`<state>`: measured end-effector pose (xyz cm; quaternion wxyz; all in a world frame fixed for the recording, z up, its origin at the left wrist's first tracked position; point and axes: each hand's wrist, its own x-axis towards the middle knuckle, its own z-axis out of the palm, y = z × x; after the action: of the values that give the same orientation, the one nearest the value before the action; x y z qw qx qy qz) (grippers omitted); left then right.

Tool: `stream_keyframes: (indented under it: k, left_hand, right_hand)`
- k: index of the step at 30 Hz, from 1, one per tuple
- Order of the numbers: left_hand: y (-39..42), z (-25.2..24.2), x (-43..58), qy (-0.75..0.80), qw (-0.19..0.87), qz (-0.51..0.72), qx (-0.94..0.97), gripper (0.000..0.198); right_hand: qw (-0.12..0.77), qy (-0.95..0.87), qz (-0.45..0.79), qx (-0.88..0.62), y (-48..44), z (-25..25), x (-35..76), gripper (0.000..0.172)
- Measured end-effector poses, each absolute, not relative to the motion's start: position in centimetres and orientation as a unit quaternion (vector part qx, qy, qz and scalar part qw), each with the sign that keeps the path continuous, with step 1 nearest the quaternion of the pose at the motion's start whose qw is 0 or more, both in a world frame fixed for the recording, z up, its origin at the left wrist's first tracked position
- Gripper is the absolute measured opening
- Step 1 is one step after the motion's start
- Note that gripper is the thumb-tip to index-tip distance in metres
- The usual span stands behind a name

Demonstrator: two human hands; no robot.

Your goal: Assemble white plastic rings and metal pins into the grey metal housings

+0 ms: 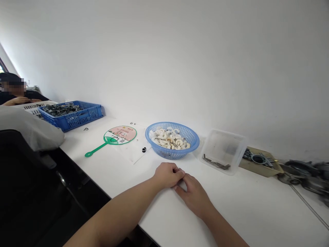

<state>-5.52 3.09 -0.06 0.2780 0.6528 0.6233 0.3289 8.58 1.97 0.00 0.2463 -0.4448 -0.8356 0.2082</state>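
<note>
Both my hands rest on the white table (257, 212) in front of a round blue basket (191, 142) filled with white curved plastic parts (169, 138). My left hand (168, 175) is curled into a loose fist, fingers closed, and what it holds, if anything, is hidden. My right hand (194, 195) lies beside it with its fingertips touching the left hand's fingers; its fingers are bent together, and nothing shows in them.
A clear plastic tray (223, 151) with thin metal pieces stands right of the basket, then a cardboard piece (259, 164) and grey metal parts (305, 175). A green-handled fan (113, 139), a small black ring (144, 149) and a blue crate (74, 115) lie left. Another person (15, 94) sits far left.
</note>
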Motion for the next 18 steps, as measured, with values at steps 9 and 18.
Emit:
stream_keyframes:
  k: [9,18]
  left_hand:
    - [2.6,-0.6,-5.3,0.612,0.259,0.331,0.67,0.031]
    - [1.9,-1.1,-5.3,0.588,0.292,0.329,0.679,0.035]
  right_hand:
    - [0.268,-0.834,0.204,-0.436,1.4,-0.7,8.9,0.033]
    - [0.246,-0.83,0.19,-0.464,0.3,-0.7,9.1,0.022]
